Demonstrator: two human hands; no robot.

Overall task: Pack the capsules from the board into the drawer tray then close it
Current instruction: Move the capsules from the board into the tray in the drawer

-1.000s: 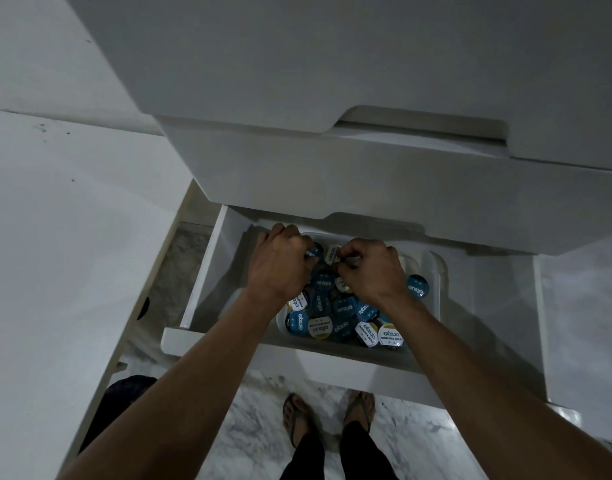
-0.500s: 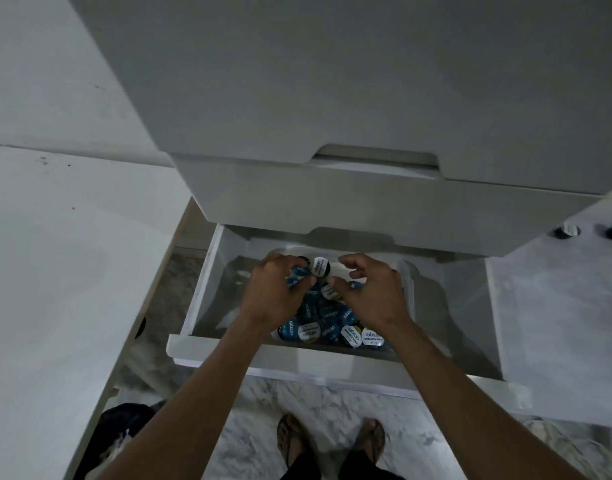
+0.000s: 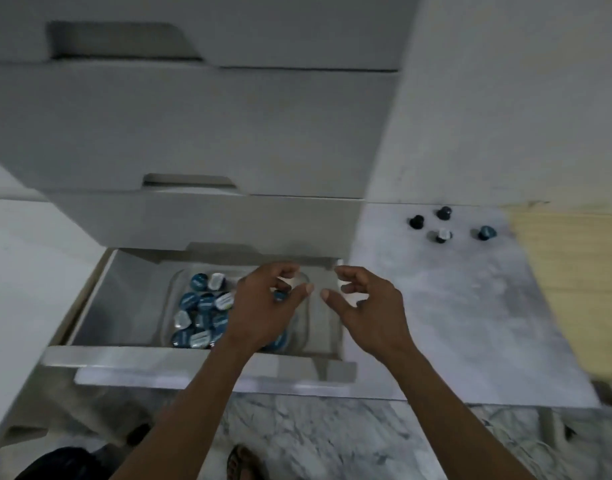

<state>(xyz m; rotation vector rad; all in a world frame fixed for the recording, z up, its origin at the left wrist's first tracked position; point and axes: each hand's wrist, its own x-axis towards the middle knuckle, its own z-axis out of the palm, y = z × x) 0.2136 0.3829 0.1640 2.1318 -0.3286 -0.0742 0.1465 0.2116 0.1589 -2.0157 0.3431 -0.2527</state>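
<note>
Over the open drawer: I am holding both of my hands above it, side by side, neither one touching the tray.
Left hand (image 3: pixel 263 306): I am keeping its fingers loosely curled with thumb and fingertips apart; a blue capsule is showing in the gap beneath them, but I cannot tell whether I am touching it or whether it is lying in the tray below.
Right hand (image 3: pixel 366 306): I am hovering it over the drawer's right end, fingers loosely bent and spread, holding nothing.
Drawer (image 3: pixel 193 355): the lowest one of a white cabinet is standing pulled out, with two shut drawer fronts above it.
Tray (image 3: pixel 172 289): a clear plastic tray is sitting inside the drawer, partly hidden under my left hand.
Packed capsules (image 3: pixel 200 317): a heap of blue and silver-lidded coffee capsules is filling the tray's left and middle part, lying at mixed angles.
Loose capsules (image 3: pixel 446 225): four are waiting on the marble desk (image 3: pixel 470 323) to the right of the cabinet, well apart from the drawer, two dark, one with a pale lid up, one blue.
Board (image 3: pixel 574 289): a pale wooden surface is lying at the desk's right edge; blur is hiding its detail.
Floor (image 3: pixel 315 438): marbled tile is showing below, with my sandalled foot at the bottom edge.
</note>
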